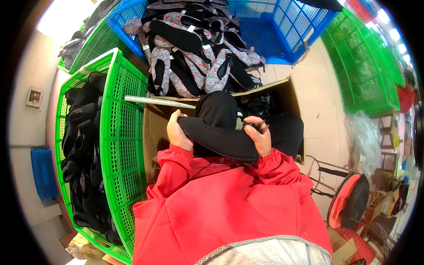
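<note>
A black slipper (216,139) lies crosswise in front of my red jacket, just past my knees. My left hand (178,133) is closed round its left end, with the thumb along the near side. At its other end my right hand (260,138) grips the edge, thumb and fingers bent together by a small dark bit I cannot make out. Behind the slipper rises my black-trousered knee (217,108). A white rod (152,101) runs from the green crate toward that knee. Beyond it stands an open cardboard box (289,99) with black plastic inside.
At my left a green crate (128,132) holds several black slippers (81,128). Ahead, floral slippers with black soles (190,57) are heaped by a blue crate (291,31). On the right are another green crate (362,62), clear plastic (365,141) and a red-and-black seat (349,201).
</note>
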Tool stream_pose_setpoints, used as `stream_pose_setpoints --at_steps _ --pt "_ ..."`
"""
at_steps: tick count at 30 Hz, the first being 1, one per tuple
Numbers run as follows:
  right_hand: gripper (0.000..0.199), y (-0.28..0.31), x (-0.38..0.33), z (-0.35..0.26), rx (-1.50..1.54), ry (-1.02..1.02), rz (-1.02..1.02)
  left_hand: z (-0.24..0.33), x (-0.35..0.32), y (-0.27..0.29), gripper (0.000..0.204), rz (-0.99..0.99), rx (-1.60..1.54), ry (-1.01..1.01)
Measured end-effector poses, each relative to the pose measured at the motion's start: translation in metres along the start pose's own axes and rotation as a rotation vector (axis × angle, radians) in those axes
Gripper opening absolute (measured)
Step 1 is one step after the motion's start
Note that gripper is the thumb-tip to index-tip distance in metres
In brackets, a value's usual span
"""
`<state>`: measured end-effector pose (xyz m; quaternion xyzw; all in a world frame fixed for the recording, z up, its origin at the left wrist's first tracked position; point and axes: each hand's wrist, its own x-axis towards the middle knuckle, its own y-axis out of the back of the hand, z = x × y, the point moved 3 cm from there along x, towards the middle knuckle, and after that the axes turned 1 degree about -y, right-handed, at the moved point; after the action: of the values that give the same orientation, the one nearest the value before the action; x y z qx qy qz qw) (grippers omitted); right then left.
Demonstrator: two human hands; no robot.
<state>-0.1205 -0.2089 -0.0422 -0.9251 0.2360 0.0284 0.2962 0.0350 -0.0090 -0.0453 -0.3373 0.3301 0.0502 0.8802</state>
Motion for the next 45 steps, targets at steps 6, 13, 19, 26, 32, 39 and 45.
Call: stream_pose_setpoints --at_steps 6,13,19,26,32,39,45 --pt "0.024 -0.018 0.004 0.029 -0.15 -0.161 -0.084 -0.015 0.005 0.002 0.027 0.056 0.231 0.018" --pt "0.022 -0.013 -0.011 -0.001 -0.118 0.175 0.025 0.027 0.008 -0.001 0.036 -0.073 -0.002 -0.152" --pt "0.03 -0.002 0.003 0.002 0.015 -0.032 0.094 0.054 -0.04 -0.035 0.034 -0.425 -0.084 -0.605" --pt "0.033 0.009 -0.002 0.025 0.074 -0.471 0.15 0.062 -0.084 -0.061 0.029 -0.596 0.085 -1.066" --pt "0.03 0.022 0.004 0.05 0.22 -0.557 0.028 0.043 -0.101 -0.069 0.025 -0.646 0.204 -1.269" --pt "0.029 0.058 0.016 0.047 0.285 -0.227 0.283 0.019 -0.078 -0.065 0.031 -0.646 0.241 -0.353" --pt "0.043 0.081 0.018 0.026 0.216 -0.11 0.452 0.001 -0.063 -0.038 0.034 -0.607 0.233 0.02"
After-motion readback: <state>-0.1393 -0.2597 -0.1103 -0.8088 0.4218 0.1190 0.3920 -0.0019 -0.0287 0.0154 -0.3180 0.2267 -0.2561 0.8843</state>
